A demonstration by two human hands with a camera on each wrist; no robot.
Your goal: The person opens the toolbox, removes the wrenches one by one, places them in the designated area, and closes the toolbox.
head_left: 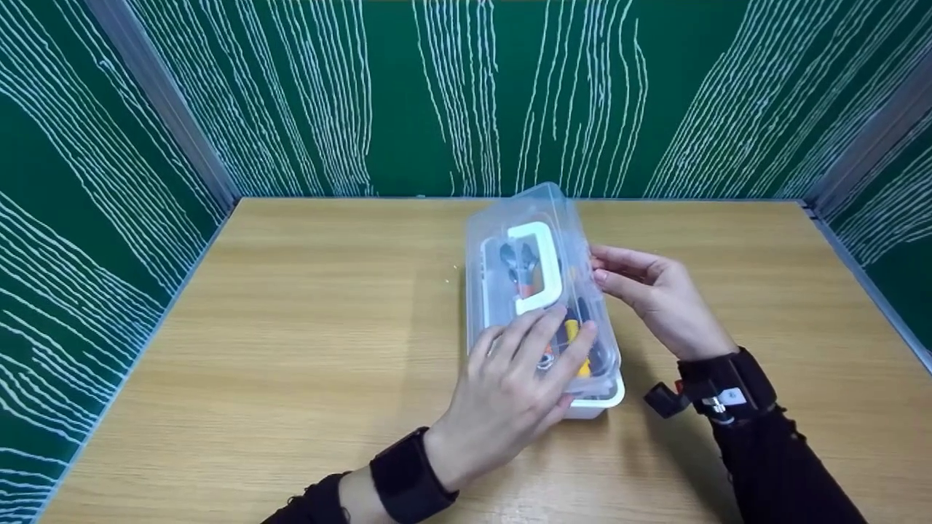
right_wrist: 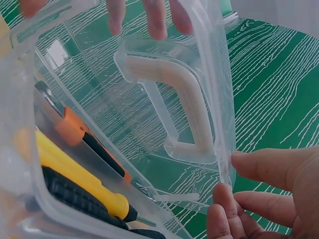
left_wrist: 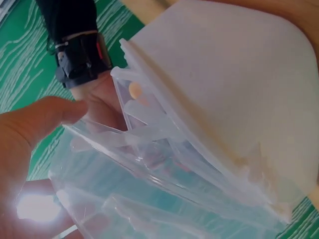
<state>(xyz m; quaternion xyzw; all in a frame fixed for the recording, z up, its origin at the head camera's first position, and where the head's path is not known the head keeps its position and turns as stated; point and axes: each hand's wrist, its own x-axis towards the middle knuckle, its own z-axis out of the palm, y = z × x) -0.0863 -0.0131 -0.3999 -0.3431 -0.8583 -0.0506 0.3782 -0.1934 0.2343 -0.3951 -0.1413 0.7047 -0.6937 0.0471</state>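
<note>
A clear plastic toolbox [head_left: 597,411] with a white rim stands on the table, its transparent lid [head_left: 495,218] tilted partly up. A white handle [head_left: 550,266] is set in the lid. My left hand [head_left: 510,382] spreads its fingers over the lid's near part and grips the near end, thumb at the edge. At the lid's right edge, my right hand [head_left: 662,298] pinches with thumb and fingers. Inside lie a yellow-handled screwdriver [right_wrist: 82,177], a black ribbed handle [right_wrist: 72,194] and an orange-and-black tool [right_wrist: 75,127]. Some contents are blurred behind the plastic.
The wooden table [head_left: 328,313] extends on both sides of the toolbox. Green panels [head_left: 393,94] with white wavy lines enclose its back and sides. Black bands [head_left: 411,477] circle both wrists.
</note>
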